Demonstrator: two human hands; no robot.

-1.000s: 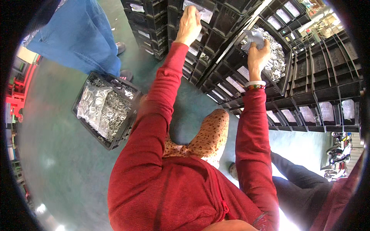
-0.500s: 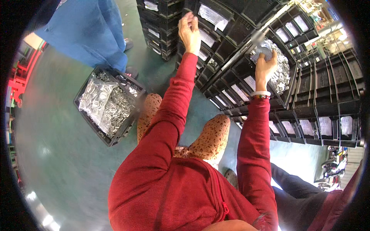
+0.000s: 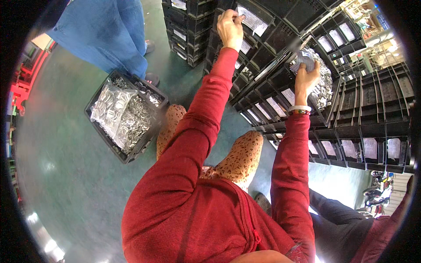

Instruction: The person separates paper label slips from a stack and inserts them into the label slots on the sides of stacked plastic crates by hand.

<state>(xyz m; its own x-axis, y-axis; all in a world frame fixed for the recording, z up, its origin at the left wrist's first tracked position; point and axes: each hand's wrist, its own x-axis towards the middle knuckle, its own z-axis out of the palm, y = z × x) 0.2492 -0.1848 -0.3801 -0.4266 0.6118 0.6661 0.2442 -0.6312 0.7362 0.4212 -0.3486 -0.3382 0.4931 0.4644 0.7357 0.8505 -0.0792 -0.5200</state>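
My left hand [image 3: 230, 30] is at the front of a stacked black crate [image 3: 287, 17]. Its fingers are bent, with the thumb and fingertips pinching the left end of a white paper label [image 3: 253, 20] there. To the right, my right hand [image 3: 307, 79] grips a stack of grey-white paper slips [image 3: 303, 60], thumb on top. It is above an open black crate filled with shiny metal pieces [image 3: 323, 85]; part of these is hidden behind the hand and papers.
On the floor at left stands a black crate [image 3: 125, 157] with loose metal pieces and a clear plastic bag [image 3: 109, 107] of them. A person in blue jeans [image 3: 103, 35] stands behind it. Another person's dark trousers [image 3: 337, 219] show at lower right. Labelled black crates [image 3: 381, 127] line the right.
My left hand has moved right to the label, and its fingers have closed on the label's end. My right hand has shifted slightly right and down with the paper slips.
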